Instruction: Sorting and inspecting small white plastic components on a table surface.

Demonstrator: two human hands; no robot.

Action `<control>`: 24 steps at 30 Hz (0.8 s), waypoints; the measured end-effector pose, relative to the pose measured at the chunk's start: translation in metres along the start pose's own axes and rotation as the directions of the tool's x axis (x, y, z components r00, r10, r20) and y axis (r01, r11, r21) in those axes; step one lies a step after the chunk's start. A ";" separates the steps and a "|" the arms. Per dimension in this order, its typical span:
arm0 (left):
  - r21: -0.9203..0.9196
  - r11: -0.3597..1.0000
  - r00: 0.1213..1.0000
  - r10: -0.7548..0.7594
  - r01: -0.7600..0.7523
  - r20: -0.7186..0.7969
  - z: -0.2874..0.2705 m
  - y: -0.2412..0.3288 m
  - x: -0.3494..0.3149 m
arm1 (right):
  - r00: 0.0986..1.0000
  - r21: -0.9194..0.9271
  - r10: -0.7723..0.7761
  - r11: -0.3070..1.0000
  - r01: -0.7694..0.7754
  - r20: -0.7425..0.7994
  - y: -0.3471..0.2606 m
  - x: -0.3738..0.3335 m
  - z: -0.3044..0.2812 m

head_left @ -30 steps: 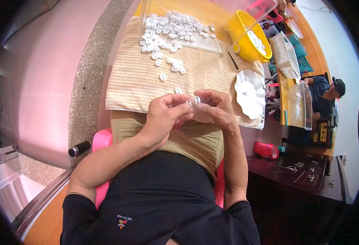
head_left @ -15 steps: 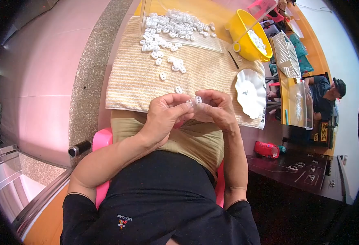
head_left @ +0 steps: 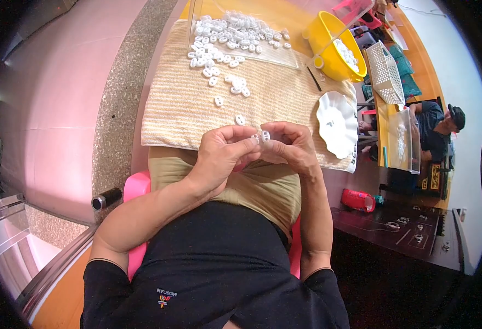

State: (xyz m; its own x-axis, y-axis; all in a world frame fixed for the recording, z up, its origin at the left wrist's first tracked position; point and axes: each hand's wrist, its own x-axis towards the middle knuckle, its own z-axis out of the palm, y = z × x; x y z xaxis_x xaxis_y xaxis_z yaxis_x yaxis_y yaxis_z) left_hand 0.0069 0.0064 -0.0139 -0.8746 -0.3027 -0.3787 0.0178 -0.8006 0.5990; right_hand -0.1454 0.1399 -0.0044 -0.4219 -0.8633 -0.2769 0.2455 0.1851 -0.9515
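Observation:
Just over the towel's near edge, my two hands meet with fingertips almost touching. My right hand (head_left: 293,147) pinches a small white oval piece with two dark holes (head_left: 265,135) between thumb and fingers. A smaller whitish part (head_left: 255,137) sits in the pinch of my left hand (head_left: 221,148); its kind is too small to make out. Beyond my fingers, a loose white oval piece (head_left: 240,119) lies on the striped towel (head_left: 169,104). Farther off are another single piece (head_left: 218,101), a small cluster (head_left: 237,86) and a large heap of such pieces (head_left: 235,33).
On the right of the towel lies a white scalloped dish (head_left: 337,126), with a thin black stick (head_left: 314,79) behind it. A yellow basin (head_left: 320,41) holds more white pieces. Past it stand a white perforated basket (head_left: 384,74) and a person (head_left: 435,129) at another table.
The white oval piece in my right fingers has tilted or shifted very slightly. Both hands otherwise keep their place and grip.

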 end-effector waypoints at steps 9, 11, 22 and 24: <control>0.016 1.000 1.000 -0.012 0.012 0.013 -0.003 -0.002 0.002 | 1.000 -0.064 -0.014 0.998 0.015 0.004 -0.006 -0.001 0.005; 0.026 0.999 1.000 -0.022 0.022 0.003 -0.002 -0.001 0.002 | 1.000 -0.062 0.004 0.998 -0.003 0.002 -0.008 -0.002 0.007; 0.025 0.999 1.000 -0.026 0.026 0.010 -0.004 -0.004 0.003 | 1.000 -0.028 0.021 0.999 -0.021 0.018 -0.005 -0.002 0.006; 0.039 0.999 0.999 -0.030 0.029 0.024 -0.005 -0.004 0.004 | 0.999 -0.009 0.026 1.000 -0.025 0.021 -0.004 -0.002 0.005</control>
State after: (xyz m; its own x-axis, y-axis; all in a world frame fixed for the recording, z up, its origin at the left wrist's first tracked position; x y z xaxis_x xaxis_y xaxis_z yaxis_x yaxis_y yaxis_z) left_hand 0.0060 0.0057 -0.0212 -0.8859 -0.2666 -0.3795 -0.0262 -0.7882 0.6149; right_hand -0.1408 0.1385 0.0008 -0.3971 -0.8680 -0.2982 0.2484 0.2111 -0.9454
